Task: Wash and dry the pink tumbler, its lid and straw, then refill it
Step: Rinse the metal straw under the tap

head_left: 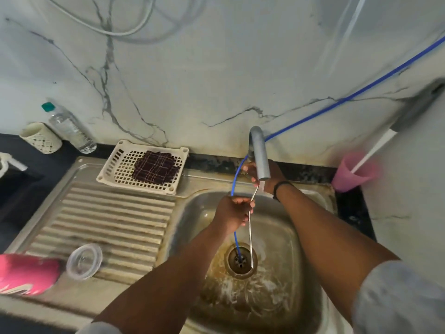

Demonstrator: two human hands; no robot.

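Looks like we're mid-wash, on the straw part. The pink tumbler (26, 273) is lying on its side at the near left, on the drainboard (115, 222), and the clear lid (84, 261) sits just beside it. Can't tell from here whether those two are already washed. Drying and the refill are still ahead, I'd say: the checked cloth (155, 170) sits untouched in the white basket (113, 165) at the far side of the drainboard.

The metal straw (250, 227) is held upright over the sink (298, 237), top end just under the tap (260, 160) where water is running, bottom end down by the drain (240, 260).

Hands: the left hand (234, 210) has its fingers curled round the straw about a third of the way down. The right hand (263, 175) is up by the tap spout, partly hidden behind it; its fingertips seem to touch the top of the straw, but I can't tell if it's really pinching it.

A thin blue hose (237, 174) also runs down into the drain, right next to the straw.
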